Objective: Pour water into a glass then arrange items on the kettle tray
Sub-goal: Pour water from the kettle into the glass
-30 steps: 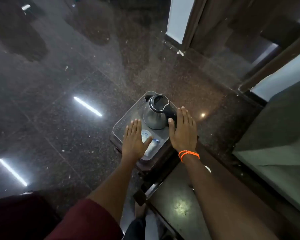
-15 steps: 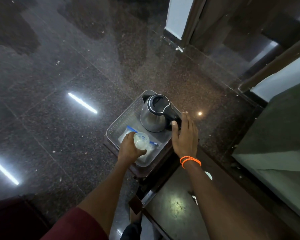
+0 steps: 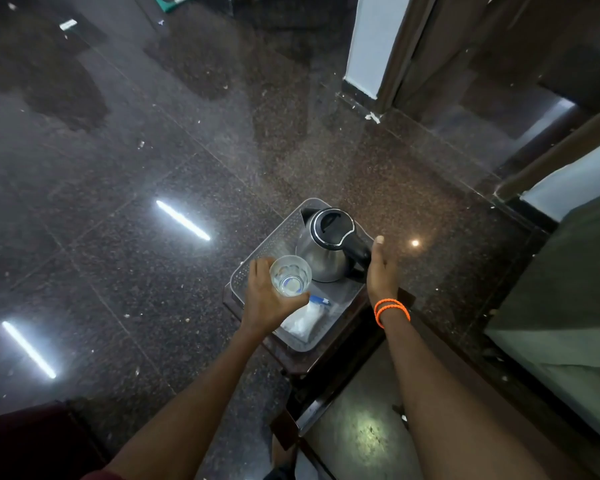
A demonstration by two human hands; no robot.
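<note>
Two bare arms reach forward from the bottom edge, yours, over a small dark side table (image 3: 293,367) at the centre. Your left hand (image 3: 267,299) is wrapped around a clear glass (image 3: 290,275), fingers round its far side and thumb on the near side, holding it upright above the near left part of the tray (image 3: 257,256). The glass is rigid, breakable and likely slick; grip it round the middle of the wall, as you do now, not by the rim. Whether it holds any water cannot be told.

At 3 o'clock from the glass, your right hand (image 3: 380,271), with orange bands (image 3: 392,311) on the wrist, is open with the thumb raised, just beside the black handle of the kettle (image 3: 326,245). Whether it touches the handle cannot be told. The steel kettle looks heavier than anything else here, more so if full; take it by the handle, and keep the lid level.

Under the glass, at about 5 o'clock, a small clear bag (image 3: 303,320) of white sachets lies on the tray and could get wet. Beyond everything, glossy dark floor (image 3: 153,150) stretches to 12 o'clock.
</note>
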